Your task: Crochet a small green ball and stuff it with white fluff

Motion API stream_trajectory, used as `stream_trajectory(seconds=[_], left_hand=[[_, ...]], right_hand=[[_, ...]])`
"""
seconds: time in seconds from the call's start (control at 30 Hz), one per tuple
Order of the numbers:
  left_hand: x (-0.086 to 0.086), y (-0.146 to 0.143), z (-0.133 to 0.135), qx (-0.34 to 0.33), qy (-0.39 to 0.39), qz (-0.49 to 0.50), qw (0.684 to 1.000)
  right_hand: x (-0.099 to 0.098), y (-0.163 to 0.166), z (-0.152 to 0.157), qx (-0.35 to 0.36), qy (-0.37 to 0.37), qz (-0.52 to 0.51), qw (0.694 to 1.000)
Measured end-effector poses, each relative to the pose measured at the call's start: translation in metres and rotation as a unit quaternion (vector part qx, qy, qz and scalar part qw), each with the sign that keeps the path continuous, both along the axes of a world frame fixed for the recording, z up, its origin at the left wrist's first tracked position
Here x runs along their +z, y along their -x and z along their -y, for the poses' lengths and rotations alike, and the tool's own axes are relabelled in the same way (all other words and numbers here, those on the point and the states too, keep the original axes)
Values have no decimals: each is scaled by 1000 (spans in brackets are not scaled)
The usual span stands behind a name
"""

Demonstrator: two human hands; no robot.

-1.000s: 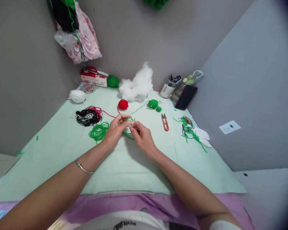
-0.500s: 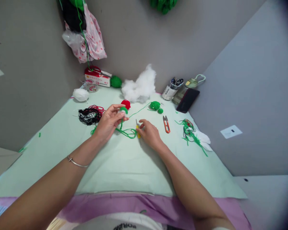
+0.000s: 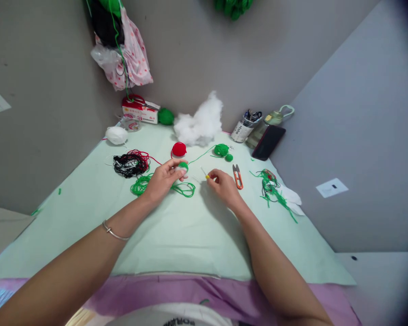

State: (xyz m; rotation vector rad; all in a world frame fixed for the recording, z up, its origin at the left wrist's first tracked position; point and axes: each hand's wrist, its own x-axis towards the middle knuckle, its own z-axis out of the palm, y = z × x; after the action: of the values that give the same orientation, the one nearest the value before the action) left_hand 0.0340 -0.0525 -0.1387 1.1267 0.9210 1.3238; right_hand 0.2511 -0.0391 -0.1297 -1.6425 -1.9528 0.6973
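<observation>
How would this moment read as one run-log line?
left hand: holds small green-and-white piece | right hand: holds yellow-handled tool | hands: apart | nearby: red yarn ball, orange-handled snips

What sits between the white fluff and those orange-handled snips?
In the head view, a green yarn ball and a smaller green ball lie between the white fluff and the orange-handled snips.

I note the left hand (image 3: 165, 179) partly covering the green-and-white piece (image 3: 183, 166), the right hand (image 3: 223, 185) concealing most of the yellow-handled tool (image 3: 207, 177), its tip indistinct, and shirt lettering (image 3: 178, 322) cut off below.
</observation>
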Motion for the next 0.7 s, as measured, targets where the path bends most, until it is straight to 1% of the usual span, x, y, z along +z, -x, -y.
stream_trajectory(seconds=[0.13,0.17,0.2,0.27,0.33,0.4,0.5,0.6,0.67,0.7], left_hand=[[1,-2,2,-6,2,-17,1000],[1,-2,3,-8,2,-20,1000],[1,-3,3,-11,1,-24,1000],[1,-4,4,-15,0,-31,999],[1,-5,5,-16,-2,-37,999],[0,-6,5,-16,-3,-43,999],[-1,-6,5,-18,-7,-52,998],[-3,-6,5,-20,-15,-64,998],[-4,-6,6,-21,-23,-74,997],[-5,-7,6,-20,-28,-79,996]], right_hand=[[19,7,14,63,31,-122,990],[23,10,19,82,46,-194,976],[25,13,23,94,60,-243,963],[26,19,28,112,79,-303,943],[24,23,29,128,91,-302,940],[20,25,29,141,103,-278,944],[18,26,28,140,108,-249,952],[18,25,28,134,114,-245,953],[18,24,28,127,144,-274,942],[18,23,27,125,172,-301,930]])
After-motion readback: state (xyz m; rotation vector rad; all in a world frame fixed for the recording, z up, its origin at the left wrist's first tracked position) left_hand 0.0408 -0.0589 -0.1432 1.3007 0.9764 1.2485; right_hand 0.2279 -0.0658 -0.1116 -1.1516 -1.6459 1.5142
